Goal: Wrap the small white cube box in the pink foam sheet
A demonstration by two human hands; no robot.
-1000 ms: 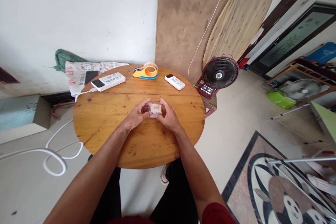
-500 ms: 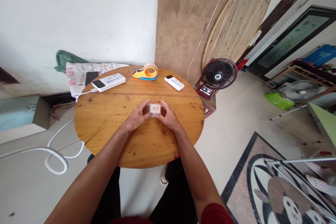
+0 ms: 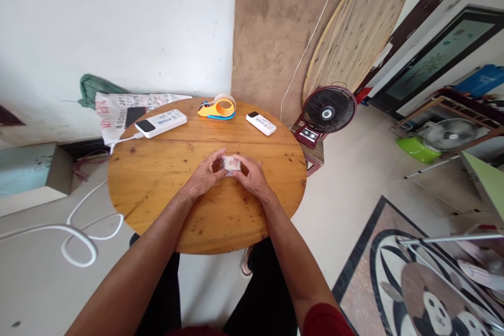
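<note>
Between my two hands, over the middle of the round wooden table (image 3: 157, 168), is a small white box (image 3: 231, 163) with red print and what looks like clear wrap around it. My left hand (image 3: 207, 172) grips its left side between thumb and fingers. On the right side, my right hand (image 3: 252, 175) holds it, with the fingers curled over the top right edge and the thumb at the lower edge.
Along the table's far side are a white power bank (image 3: 167, 122) with a cable, an orange tape dispenser (image 3: 217, 108) and a smaller white power bank (image 3: 261, 123). A dark red fan (image 3: 329, 110) stands on a stool to the right.
The fingers of my right hand have shifted left onto the top right edge of the box. My left hand looks the same, and the view has moved slightly.
</note>
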